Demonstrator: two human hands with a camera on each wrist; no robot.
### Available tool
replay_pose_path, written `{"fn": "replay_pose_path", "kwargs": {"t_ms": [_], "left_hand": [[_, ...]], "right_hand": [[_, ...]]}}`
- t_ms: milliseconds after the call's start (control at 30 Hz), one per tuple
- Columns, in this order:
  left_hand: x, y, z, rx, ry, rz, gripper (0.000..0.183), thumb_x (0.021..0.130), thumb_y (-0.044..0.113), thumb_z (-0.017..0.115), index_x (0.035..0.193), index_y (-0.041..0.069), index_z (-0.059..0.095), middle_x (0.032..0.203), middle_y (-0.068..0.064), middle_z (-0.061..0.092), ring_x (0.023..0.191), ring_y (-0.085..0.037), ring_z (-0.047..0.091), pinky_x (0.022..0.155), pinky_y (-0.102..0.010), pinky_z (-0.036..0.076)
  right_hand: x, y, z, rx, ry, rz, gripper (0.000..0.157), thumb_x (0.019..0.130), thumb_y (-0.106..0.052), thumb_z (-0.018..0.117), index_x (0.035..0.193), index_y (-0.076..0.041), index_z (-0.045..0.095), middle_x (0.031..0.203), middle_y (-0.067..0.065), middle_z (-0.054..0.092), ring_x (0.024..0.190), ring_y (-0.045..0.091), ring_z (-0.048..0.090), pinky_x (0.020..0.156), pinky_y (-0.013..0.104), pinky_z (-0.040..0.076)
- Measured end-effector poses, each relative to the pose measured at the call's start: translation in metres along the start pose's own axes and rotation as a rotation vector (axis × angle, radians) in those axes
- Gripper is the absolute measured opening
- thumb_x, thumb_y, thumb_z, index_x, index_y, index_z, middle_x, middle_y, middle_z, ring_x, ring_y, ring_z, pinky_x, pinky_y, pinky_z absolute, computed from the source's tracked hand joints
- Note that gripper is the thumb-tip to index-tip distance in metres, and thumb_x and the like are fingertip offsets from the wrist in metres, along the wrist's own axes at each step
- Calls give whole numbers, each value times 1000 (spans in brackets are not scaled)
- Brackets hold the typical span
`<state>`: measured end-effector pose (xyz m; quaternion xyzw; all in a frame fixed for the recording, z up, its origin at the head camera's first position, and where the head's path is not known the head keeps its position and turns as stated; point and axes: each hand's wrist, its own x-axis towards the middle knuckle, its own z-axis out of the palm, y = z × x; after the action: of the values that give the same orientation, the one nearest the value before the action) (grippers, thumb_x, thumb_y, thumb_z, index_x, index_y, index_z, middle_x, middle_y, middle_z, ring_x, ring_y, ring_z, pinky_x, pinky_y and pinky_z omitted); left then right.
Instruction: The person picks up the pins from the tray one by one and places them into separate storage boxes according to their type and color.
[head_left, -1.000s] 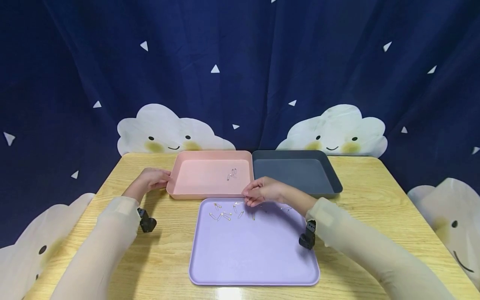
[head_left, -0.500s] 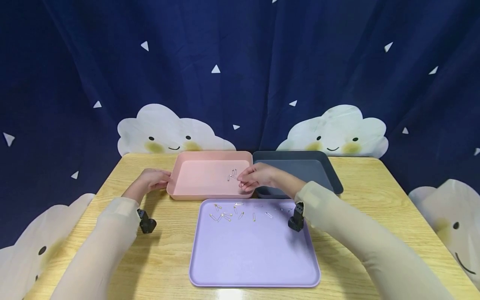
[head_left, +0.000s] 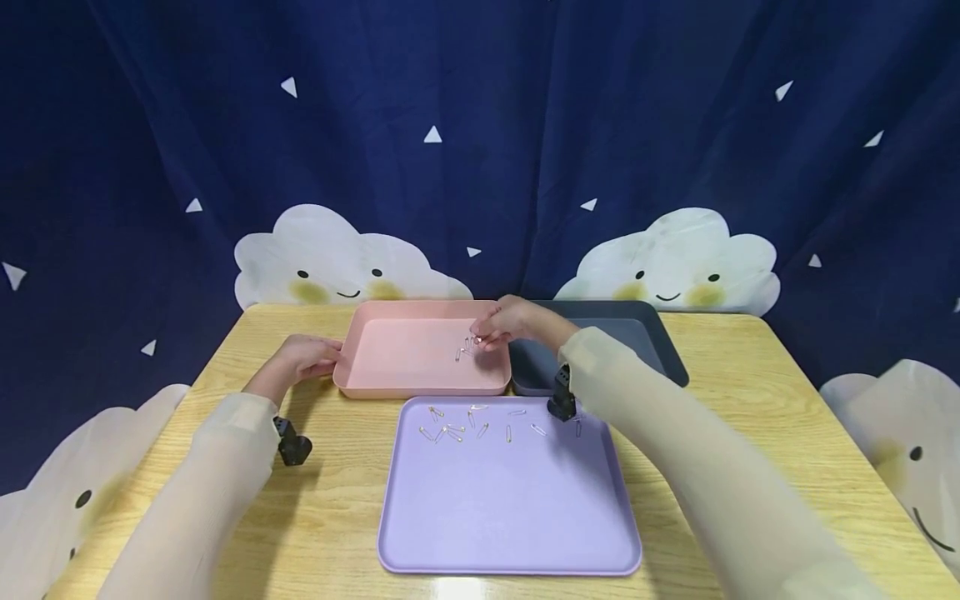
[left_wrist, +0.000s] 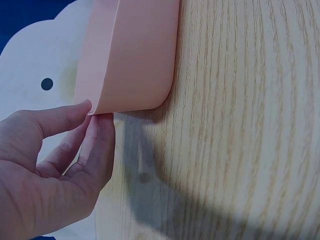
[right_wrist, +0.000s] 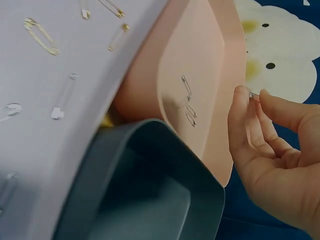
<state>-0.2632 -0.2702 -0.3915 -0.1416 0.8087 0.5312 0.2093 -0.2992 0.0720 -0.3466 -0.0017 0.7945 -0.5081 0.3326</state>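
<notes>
My left hand [left_wrist: 65,155] pinches the rim of the pink tray [left_wrist: 142,55] at its left side, thumb on the inner face and fingers outside. Over the right part of that tray, my right hand [head_left: 504,321] pinches a small silver safety pin [right_wrist: 254,95] between thumb and fingertips; most of the pin is hidden. Several silver safety pins [right_wrist: 190,110] lie on the pink tray's floor just beneath that hand. On the lilac tray [head_left: 510,508] in front, several gold and silver safety pins [right_wrist: 41,36] are scattered along its far part.
A dark grey tray [head_left: 667,350] stands against the pink tray's right side, under my right forearm. All three trays sit on a wooden table [head_left: 720,392]. Behind it hangs a navy curtain [head_left: 480,150] with cloud shapes.
My right hand has risen from the lilac tray's far edge and moved away from me over the pink tray, carrying a safety pin. The left hand has stayed on the rim.
</notes>
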Motion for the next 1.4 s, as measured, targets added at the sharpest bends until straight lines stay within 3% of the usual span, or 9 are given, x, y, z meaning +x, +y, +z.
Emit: {"fn": "replay_pose_path", "kwargs": {"t_ms": [233,433,500,567,800,1000,1133,1300,1400], "left_hand": [[1,2,-1,10,0,-11,55,91,8,61,141,-3,43,149,-21,40,74,7,60,86,-17,56],[0,1,0,15,-1,-13,55,91,8,60,142,-3,42,149,-22,40,73,7,59,84,-16,56],[0,1,0,5,-2,-11,55,90,7,60,141,-4,42,149,-22,40,73,7,59,82,-15,56],[0,0,-1,-5,-5,-4,56,90,6,61,141,-4,42,149,-23,40,73,7,60,81,-15,56],[1,1,-1,4,-3,3,56,89,7,61,141,-5,42,147,-23,43,70,8,59,77,-12,56],[0,2,-1,-33,-7,13,56,88,4,62,140,-8,42,125,-15,62,68,6,61,73,-12,56],[-1,4,0,-28,-4,10,56,89,4,61,140,-8,42,129,-18,60,69,6,61,75,-13,57],[-1,4,1,-17,8,-14,55,90,5,60,141,-6,41,148,-23,41,69,7,59,75,-13,56],[1,2,2,-21,11,-20,55,90,5,59,142,-5,41,149,-23,39,69,7,58,77,-13,56]], "right_hand": [[22,-6,-2,-74,112,8,15,87,4,63,101,10,65,69,9,68,60,13,63,87,35,60],[65,5,-7,-103,117,10,13,79,6,70,90,10,64,79,18,72,65,20,68,72,34,62],[63,1,-2,-151,138,29,14,79,5,71,91,8,64,78,16,71,65,20,68,75,35,62],[37,-15,12,-245,204,73,12,84,4,66,95,8,63,76,13,69,66,18,67,84,34,60],[44,-18,21,-362,210,73,10,84,-3,69,79,-2,60,63,4,63,56,11,62,58,19,58],[42,-16,22,-400,196,47,6,86,-6,68,85,0,67,66,3,65,60,11,65,80,27,60],[34,-13,19,-362,168,9,15,85,-2,68,99,3,69,72,5,67,65,13,65,85,32,60],[19,-3,16,-301,86,-78,28,85,-1,66,113,5,66,80,10,73,65,12,66,61,24,53],[8,5,16,-246,39,-119,31,87,-2,65,117,6,64,92,15,74,69,13,67,64,24,57]]}}
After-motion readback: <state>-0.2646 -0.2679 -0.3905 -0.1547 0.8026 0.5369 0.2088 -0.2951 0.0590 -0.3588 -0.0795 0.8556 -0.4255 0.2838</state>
